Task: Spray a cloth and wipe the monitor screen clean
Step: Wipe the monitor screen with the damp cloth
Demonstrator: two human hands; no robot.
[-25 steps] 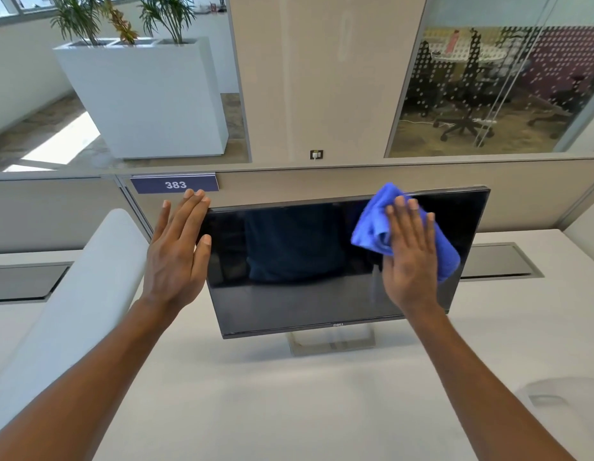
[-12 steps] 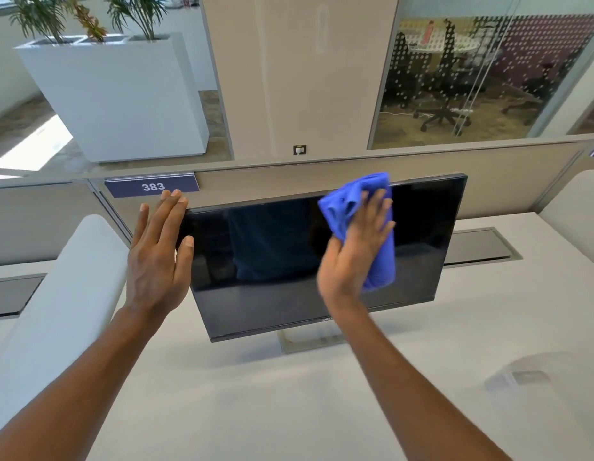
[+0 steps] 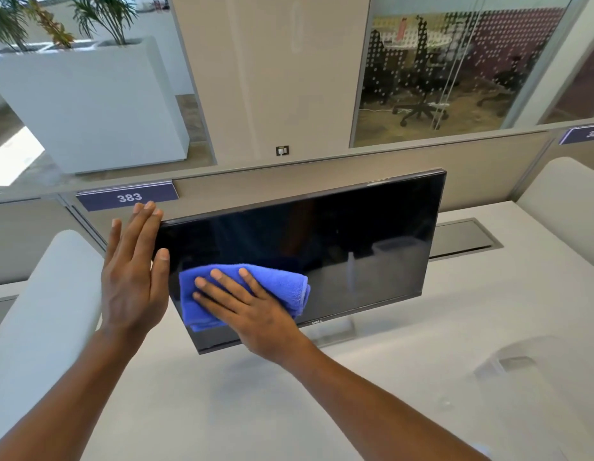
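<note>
A black flat monitor stands on a white desk, its screen dark and tilted. My right hand lies flat on a folded blue cloth and presses it against the lower left part of the screen. My left hand is flat with fingers together against the monitor's left edge, thumb on the bezel. No spray bottle can be made out clearly.
A grey partition with a "383" label runs behind the monitor. White curved dividers stand at the left and right. A blurred pale object sits on the desk at the right. A cable tray lid lies behind the monitor.
My right hand has swept the blue cloth from the screen's upper right across and down to the lower left. My left hand stays on the left edge.
</note>
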